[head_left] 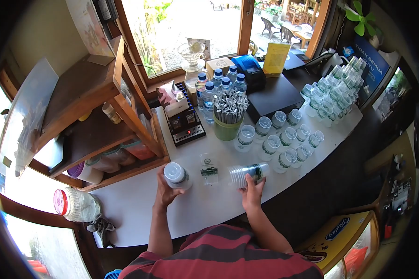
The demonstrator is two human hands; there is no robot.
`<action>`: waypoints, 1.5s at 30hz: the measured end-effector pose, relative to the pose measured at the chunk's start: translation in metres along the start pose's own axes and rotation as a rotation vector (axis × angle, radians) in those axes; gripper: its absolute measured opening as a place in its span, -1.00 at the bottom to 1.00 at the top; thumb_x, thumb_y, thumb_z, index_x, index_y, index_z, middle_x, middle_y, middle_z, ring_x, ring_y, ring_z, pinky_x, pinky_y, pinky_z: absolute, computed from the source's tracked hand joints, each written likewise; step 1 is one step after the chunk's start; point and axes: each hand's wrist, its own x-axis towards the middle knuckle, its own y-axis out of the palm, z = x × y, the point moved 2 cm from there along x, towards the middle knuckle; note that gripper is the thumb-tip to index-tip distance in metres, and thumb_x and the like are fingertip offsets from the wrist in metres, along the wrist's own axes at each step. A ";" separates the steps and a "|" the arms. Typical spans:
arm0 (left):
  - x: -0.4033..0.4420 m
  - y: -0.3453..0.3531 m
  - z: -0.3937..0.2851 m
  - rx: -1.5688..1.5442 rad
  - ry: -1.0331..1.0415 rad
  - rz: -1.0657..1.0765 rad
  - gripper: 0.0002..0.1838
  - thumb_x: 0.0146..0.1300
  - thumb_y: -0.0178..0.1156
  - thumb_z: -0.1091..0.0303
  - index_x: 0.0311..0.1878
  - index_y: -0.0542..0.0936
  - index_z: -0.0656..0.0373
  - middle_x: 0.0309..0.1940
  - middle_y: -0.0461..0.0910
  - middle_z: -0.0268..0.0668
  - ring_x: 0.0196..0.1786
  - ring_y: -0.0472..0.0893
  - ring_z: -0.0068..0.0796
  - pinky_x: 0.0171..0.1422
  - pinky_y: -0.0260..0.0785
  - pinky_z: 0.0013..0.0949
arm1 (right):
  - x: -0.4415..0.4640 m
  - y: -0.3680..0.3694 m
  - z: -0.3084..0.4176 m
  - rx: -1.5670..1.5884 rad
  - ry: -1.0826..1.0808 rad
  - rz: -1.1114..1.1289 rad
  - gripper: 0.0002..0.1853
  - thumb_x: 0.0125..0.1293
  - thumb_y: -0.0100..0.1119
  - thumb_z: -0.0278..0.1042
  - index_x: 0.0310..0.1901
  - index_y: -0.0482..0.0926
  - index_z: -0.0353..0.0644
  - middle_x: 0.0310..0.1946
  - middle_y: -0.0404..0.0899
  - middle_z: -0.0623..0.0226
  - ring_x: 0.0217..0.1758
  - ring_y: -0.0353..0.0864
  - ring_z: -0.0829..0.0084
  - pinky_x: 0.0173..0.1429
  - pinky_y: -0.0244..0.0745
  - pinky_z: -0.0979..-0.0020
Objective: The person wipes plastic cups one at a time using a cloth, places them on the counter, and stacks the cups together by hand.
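My left hand (164,189) is wrapped round an upside-down clear plastic cup (174,173) above the white counter; whether more cups sit inside it I cannot tell. A nested stack of clear plastic cups (239,176) with green print lies on its side, and my right hand (252,191) grips it from the near side. Between my hands a clear plastic piece with a green logo (208,171) rests on the counter; it looks like a sticker sheet or a flat cup. Several upturned cups (271,144) stand in rows to the right of the stack.
Behind are a green bucket of wrapped straws (227,128), water bottles (208,97), a black power-strip-like device (189,132) and a tissue box (173,100). A pile of cups (333,93) stands far right. Left are a wooden shelf (79,97) and a red-lidded jar (79,204).
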 end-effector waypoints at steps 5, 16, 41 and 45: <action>0.001 -0.009 -0.084 0.186 0.542 -0.202 -0.11 0.03 0.56 -0.03 0.30 0.30 0.16 0.18 0.47 -0.04 0.32 0.43 -0.07 0.37 0.31 -0.03 | -0.017 -0.019 0.007 0.067 -0.058 0.062 -0.26 0.32 0.33 -0.31 0.39 0.08 0.26 0.10 0.39 0.43 0.09 0.50 0.40 -0.05 0.52 0.16; 0.073 0.113 -0.061 0.819 0.003 0.485 -0.46 0.16 0.28 0.45 0.26 0.48 0.00 0.41 0.25 0.11 0.45 0.25 0.15 0.51 0.02 0.21 | -0.020 -0.041 0.008 0.174 -0.119 0.099 -0.13 0.28 0.37 -0.35 0.47 0.00 0.27 0.13 0.36 0.42 0.07 0.48 0.39 -0.14 0.50 0.20; -0.074 0.127 -0.087 -0.073 0.171 0.104 0.05 0.30 0.19 -0.27 0.50 -0.14 0.22 0.27 0.26 0.14 0.17 0.47 0.10 0.25 0.34 0.07 | -0.052 0.003 -0.014 0.299 0.231 0.332 -0.27 0.30 0.34 -0.07 0.37 0.18 -0.06 0.21 0.40 0.20 0.25 0.49 0.22 0.26 0.52 0.14; -0.059 0.061 -0.070 0.292 0.324 -0.554 0.17 0.11 0.45 -0.17 0.50 -0.07 0.27 0.31 0.24 0.13 0.30 0.39 0.01 0.36 0.23 0.07 | -0.055 -0.005 0.005 0.422 0.403 0.375 -0.41 0.37 0.23 0.02 0.29 0.33 -0.12 0.24 0.49 0.25 0.29 0.53 0.25 0.30 0.53 0.16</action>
